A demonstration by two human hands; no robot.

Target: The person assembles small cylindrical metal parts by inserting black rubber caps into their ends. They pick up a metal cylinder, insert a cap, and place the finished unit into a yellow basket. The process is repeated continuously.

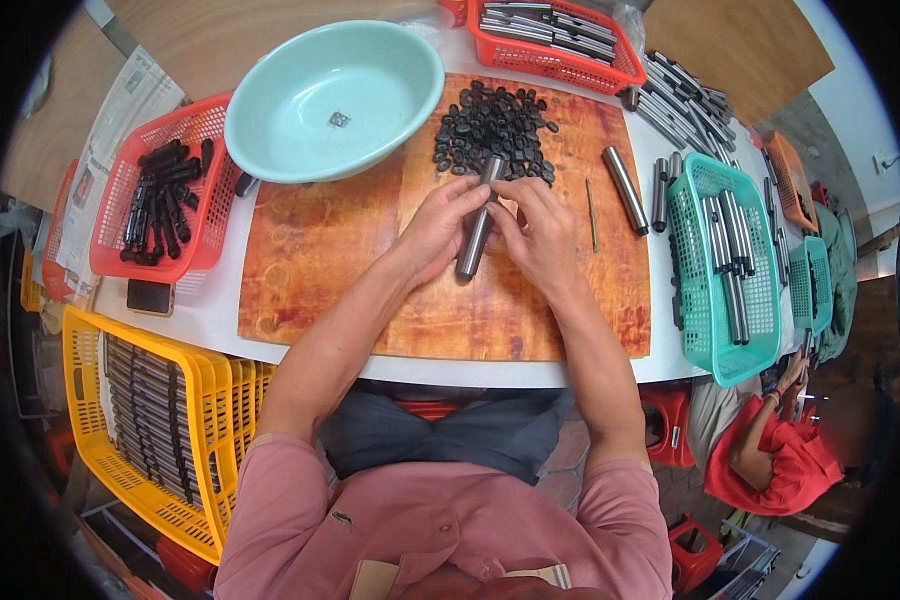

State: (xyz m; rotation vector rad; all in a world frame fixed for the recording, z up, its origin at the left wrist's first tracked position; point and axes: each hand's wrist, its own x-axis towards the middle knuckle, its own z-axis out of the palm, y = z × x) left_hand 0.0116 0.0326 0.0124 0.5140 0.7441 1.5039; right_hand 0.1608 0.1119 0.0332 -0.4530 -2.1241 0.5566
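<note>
2 hands (436, 227) hold 1 metal cylinder (475, 248) over a board (340, 285)

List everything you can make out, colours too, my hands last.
Table: one, white, centre
Board: one, orange, on table
Held tube: one, grey, centre
Small pieces: many, black, on board
Loose tube: one, silver, board's right
Thin rod: one, brownish, board's right
Basin: one, turquoise, upper left
Red baskets: at least two, red, left and top
Tube pile: many, silver, upper right
Green baskets: two, green, right
Orange basket: one, orange, right
Crate: one, yellow, lower left
Phone: one, dark, left
Stools: at least two, red, lower right
Co-worker: one, red top, right
Left hand: one, bare, on held tube
Right hand: one, bare, on held tube
</note>
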